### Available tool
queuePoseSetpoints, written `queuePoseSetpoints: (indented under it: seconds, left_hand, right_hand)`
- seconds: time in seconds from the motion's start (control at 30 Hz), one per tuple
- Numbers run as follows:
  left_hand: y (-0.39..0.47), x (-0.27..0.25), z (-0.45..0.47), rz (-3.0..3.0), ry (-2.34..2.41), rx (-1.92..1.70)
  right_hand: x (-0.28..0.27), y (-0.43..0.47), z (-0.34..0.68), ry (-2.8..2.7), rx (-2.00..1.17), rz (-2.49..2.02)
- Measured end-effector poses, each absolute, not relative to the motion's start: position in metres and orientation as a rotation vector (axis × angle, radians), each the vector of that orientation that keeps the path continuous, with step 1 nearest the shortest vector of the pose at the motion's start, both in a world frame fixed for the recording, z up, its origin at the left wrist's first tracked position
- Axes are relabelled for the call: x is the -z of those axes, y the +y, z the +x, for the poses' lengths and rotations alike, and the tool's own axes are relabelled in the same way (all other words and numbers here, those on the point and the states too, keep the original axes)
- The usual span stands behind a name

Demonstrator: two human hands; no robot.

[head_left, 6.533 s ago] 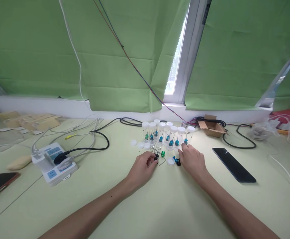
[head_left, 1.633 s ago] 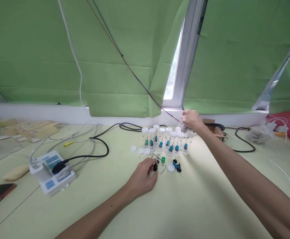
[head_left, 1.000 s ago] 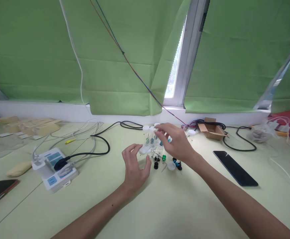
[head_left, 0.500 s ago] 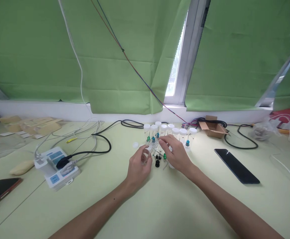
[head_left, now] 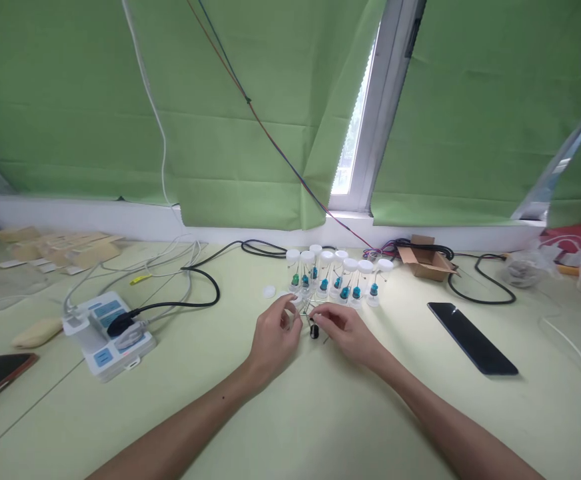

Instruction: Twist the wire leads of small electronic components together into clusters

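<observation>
My left hand (head_left: 274,335) is curled around what looks like a clear vial, mostly hidden by the fingers. To its right, my right hand (head_left: 348,328) has its fingertips drawn together over a small pile of thin-stemmed pieces; what they pinch is too small to make out. A black-ended piece (head_left: 314,331) lies just below those fingertips. Behind both hands several clear vials with white caps (head_left: 356,291) stand upright in a cluster. Most contain a blue-ended piece, and the leftmost one a green-ended piece (head_left: 295,280). A loose white cap (head_left: 269,291) lies left of the cluster.
A white power strip (head_left: 113,337) with plugs and cables is on the left. On the right lie a black phone (head_left: 472,339) and, farther back, an open cardboard box (head_left: 426,261) beside coiled black cable (head_left: 493,297). Another phone (head_left: 0,380) rests at the left edge.
My right hand has come down and toward me from the vials to the loose pieces, uncovering the vials behind it. My left hand has stayed nearly in place.
</observation>
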State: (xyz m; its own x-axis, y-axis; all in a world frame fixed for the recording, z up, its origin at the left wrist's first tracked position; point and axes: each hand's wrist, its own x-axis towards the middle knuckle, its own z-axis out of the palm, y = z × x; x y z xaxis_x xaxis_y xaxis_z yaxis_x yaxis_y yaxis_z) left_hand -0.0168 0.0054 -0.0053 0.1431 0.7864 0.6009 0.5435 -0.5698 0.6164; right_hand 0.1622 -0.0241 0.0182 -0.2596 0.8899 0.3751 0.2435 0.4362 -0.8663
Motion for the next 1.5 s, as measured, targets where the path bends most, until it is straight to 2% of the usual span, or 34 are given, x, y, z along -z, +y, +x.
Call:
queuePoseSetpoints:
  seconds: [0.9,1.5]
  left_hand:
    - [0.0063,0.0032,-0.0165,2.148,1.269,-1.318]
    - [0.0053,0.0038,-0.0162,2.132,1.264,-1.298]
  right_hand:
    - [-0.0159,-0.0329,0.1611,-1.828,-0.606,-1.038]
    - [-0.0182,-0.0351,0.1643,-1.818,-0.739,-1.010]
